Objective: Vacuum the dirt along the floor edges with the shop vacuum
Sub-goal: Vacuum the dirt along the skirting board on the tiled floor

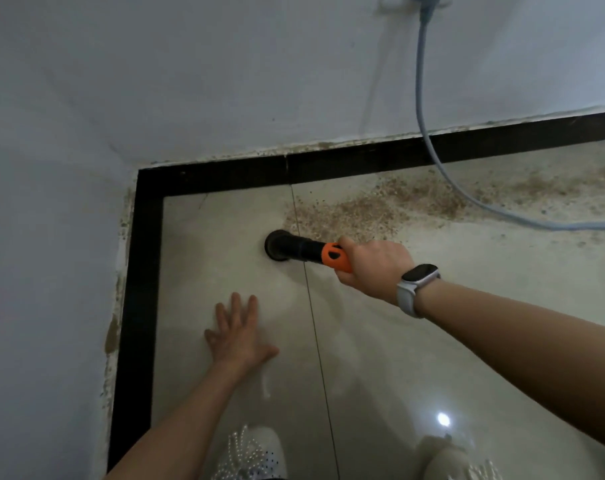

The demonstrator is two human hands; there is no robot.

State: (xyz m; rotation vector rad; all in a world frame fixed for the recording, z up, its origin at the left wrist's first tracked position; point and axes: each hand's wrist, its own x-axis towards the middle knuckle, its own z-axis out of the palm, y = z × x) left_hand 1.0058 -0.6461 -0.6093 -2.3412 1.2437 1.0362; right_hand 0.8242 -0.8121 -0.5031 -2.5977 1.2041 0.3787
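Fingers of the right hand (370, 268) curl around the orange handle (336, 258) of the vacuum nozzle (285, 249), a closed grip holding it firmly. A pale smartwatch (415, 287) sits on that wrist. From the handle the black tube runs left and ends in a round black head pressed down on the floor tile (225, 237), just left of a grout line. The left hand (238, 332) lies flat on the tile nearer the person, fingers straight and spread, palm down, holding nothing, its grip wide. It is apart from the nozzle, below and slightly left of it.

Brown dirt (356, 213) is scattered on the tile just right of the nozzle head and stretches on to the right along the black border strip (329, 166) at the foot of the wall (225, 81). More specks cling to the seam where strip meets wall, also down the left side. A grey cable (424, 98) hangs down the wall, crosses the strip and lies across the dirt toward the right edge. 2 white shoes (256, 452) show at the bottom.
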